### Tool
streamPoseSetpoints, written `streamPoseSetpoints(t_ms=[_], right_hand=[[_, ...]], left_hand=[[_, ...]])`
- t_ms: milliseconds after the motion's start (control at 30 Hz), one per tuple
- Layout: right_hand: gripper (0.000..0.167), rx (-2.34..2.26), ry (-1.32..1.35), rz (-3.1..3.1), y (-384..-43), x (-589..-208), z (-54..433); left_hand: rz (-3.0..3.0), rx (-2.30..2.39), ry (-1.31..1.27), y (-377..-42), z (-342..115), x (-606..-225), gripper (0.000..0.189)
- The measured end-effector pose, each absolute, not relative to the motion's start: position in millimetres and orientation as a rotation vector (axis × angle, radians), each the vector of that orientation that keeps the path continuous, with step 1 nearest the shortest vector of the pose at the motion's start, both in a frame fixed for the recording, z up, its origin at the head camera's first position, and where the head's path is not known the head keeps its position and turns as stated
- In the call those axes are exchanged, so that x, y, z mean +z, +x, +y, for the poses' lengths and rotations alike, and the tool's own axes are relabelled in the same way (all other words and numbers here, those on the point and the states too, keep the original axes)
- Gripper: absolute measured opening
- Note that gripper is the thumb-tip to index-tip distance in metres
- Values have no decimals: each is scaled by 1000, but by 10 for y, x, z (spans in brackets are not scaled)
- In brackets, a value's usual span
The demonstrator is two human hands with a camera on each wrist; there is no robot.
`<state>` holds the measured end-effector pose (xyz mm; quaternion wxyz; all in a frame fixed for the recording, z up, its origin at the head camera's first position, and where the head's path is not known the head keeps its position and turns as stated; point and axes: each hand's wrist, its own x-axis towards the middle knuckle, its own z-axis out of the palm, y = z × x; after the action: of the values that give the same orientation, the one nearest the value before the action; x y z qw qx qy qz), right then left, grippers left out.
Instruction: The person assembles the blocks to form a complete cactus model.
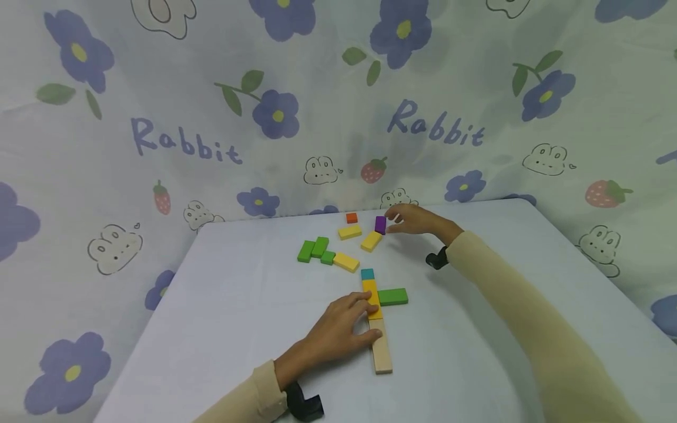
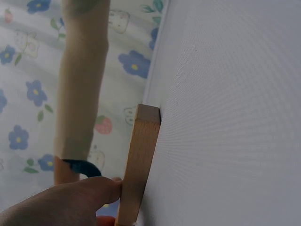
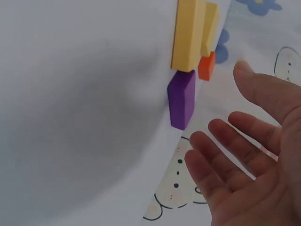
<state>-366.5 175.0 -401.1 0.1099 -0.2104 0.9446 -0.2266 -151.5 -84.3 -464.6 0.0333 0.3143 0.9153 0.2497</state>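
In the head view my left hand point(image 1: 341, 329) rests against a row of blocks, its fingers over the yellow-orange block point(image 1: 373, 284) and its thumb at the plain wooden block point(image 1: 382, 355). The left wrist view shows the thumb against the side of that wooden block point(image 2: 138, 155). A teal block point(image 1: 367, 274) tops the row, and a green block point(image 1: 394, 296) sticks out to its right. My right hand point(image 1: 415, 219) is spread beside the purple block point(image 1: 380, 224). In the right wrist view its palm shows nothing held, fingertips apart from the purple block point(image 3: 182, 101).
Yellow blocks point(image 1: 349, 232) and a small orange-red block point(image 1: 351, 218) lie near the purple one. Several green blocks point(image 1: 305, 251) with another yellow block point(image 1: 346, 262) lie left of centre. The white table point(image 1: 222, 329) meets a patterned cloth point(image 1: 338, 106) behind.
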Motion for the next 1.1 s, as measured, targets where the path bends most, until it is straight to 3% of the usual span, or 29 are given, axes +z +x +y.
streamPoseSetpoints(t_ms=[200,433,1100], right_hand=[[43,-590,-637,2779,-3635,-4073,1592],[59,-508,-581,2752,-3563,-4196,1382],[53,-409,-569,2781,-3507,-4238,1225]], left_hand=[[2833,759,969,-1514,-845,-4623,46],[2817,760,949,-1516,-851,-4648,46],[2835,746,965,-1500,-849,-4650,46]])
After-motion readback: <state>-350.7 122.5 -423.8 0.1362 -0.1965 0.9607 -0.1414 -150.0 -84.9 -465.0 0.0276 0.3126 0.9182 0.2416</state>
